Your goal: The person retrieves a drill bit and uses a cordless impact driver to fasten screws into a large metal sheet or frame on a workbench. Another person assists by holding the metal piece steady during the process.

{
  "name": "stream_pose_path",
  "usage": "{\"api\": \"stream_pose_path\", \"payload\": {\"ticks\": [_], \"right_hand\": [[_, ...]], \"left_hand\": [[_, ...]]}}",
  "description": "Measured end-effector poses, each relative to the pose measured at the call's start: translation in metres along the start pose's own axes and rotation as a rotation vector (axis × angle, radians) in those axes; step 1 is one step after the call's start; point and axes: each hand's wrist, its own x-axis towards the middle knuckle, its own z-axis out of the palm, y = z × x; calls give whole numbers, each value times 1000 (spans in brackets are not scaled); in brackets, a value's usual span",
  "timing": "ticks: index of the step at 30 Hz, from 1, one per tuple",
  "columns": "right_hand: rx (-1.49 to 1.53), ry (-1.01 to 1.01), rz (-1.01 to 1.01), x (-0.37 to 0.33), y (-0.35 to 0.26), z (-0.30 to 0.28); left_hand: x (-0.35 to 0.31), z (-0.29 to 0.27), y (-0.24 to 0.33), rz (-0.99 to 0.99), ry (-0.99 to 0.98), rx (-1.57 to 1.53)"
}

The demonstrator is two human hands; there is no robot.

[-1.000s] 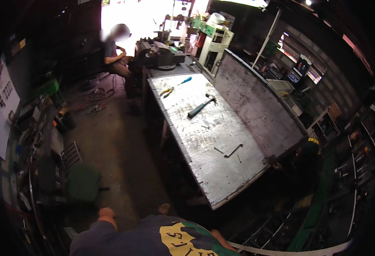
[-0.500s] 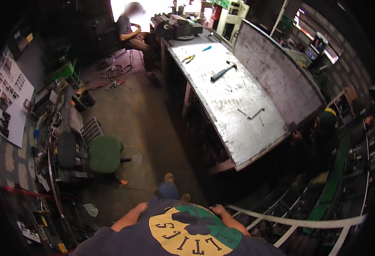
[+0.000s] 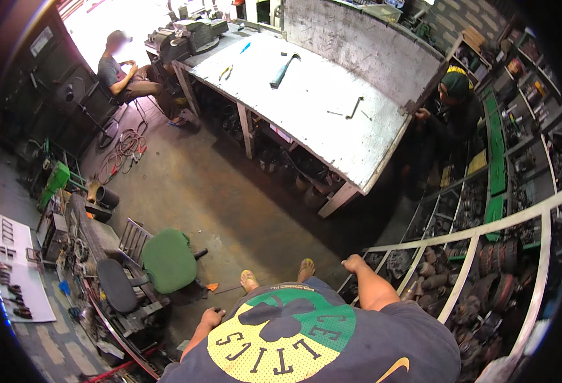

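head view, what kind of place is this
Most likely a repair workshop: a long grey metal workbench carries a dark-handled hammer, and white-framed shelves hold dark, greasy machine parts. Both hands, left and right, are empty.

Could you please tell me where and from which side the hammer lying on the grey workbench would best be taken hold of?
Probably by the handle. The hammer lies flat on the workbench, its dark head toward the far wall and its blue-grey handle angled toward the open floor side. A hand coming from that floor side, from above, could close around the handle's free end; nothing lies against it.
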Motion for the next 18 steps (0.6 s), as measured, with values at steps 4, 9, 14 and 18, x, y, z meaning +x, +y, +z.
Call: {"api": "stream_pose_path", "payload": {"ticks": [4, 9, 14, 18], "right_hand": [[-22, -11, -91, -25, -61, 32], [89, -108, -238, -69, -158, 98], [-70, -105, -322, -110, -208, 130], [114, -48, -285, -103, -196, 121]], "left_hand": [[20, -35, -28, 61, 64, -38], [50, -72, -67, -15, 6, 26], [66, -109, -95, -3, 9, 79], [82, -117, -116, 10, 51, 53]]}}
